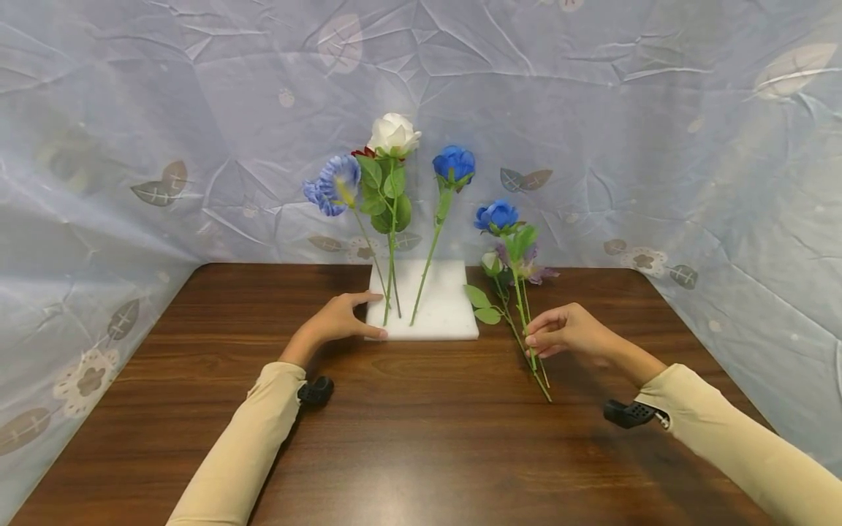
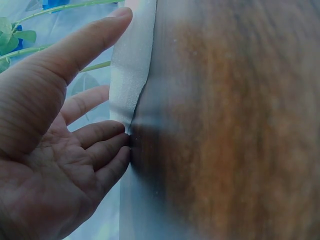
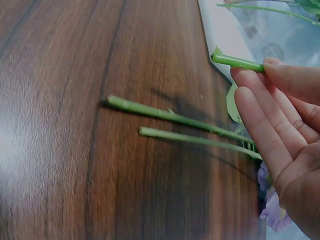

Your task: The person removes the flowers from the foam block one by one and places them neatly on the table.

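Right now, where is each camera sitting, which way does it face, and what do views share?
Head: worn on the head, facing forward and down at the white block; left hand, right hand and both sleeves show.
Left wrist: on that wrist, facing the left hand at the block's edge; only that hand shows.
Right wrist: on that wrist, facing the right hand pinching a green stem; only that hand shows.
Both wrist views share the block and tabletop.
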`<state>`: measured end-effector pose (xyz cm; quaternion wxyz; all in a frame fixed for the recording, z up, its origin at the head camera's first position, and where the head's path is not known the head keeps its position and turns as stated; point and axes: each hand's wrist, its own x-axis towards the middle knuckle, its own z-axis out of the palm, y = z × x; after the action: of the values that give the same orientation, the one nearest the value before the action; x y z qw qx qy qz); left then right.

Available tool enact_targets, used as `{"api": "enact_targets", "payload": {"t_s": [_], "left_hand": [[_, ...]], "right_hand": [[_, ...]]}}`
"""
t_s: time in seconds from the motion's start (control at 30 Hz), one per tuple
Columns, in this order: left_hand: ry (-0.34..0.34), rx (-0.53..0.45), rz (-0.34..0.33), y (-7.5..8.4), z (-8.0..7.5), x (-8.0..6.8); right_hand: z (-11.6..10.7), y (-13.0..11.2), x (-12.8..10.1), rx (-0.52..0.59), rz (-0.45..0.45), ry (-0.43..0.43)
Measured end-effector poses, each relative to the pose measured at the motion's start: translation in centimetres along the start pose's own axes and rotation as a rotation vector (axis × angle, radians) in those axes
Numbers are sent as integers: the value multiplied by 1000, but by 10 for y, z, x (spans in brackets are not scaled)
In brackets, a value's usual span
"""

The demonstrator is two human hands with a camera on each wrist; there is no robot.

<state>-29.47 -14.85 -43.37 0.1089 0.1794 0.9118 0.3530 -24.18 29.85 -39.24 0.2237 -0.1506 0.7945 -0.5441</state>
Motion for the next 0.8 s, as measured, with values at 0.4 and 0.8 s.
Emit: {"api": "enact_targets", "payload": {"t_s": [0.4, 0.8], "left_hand": [[7, -1, 1, 1, 0, -1], [0, 0, -9, 0, 1, 1]], "right_hand": [[24, 1, 15, 6, 45, 16], [38, 5, 24, -5, 105, 35]]}}
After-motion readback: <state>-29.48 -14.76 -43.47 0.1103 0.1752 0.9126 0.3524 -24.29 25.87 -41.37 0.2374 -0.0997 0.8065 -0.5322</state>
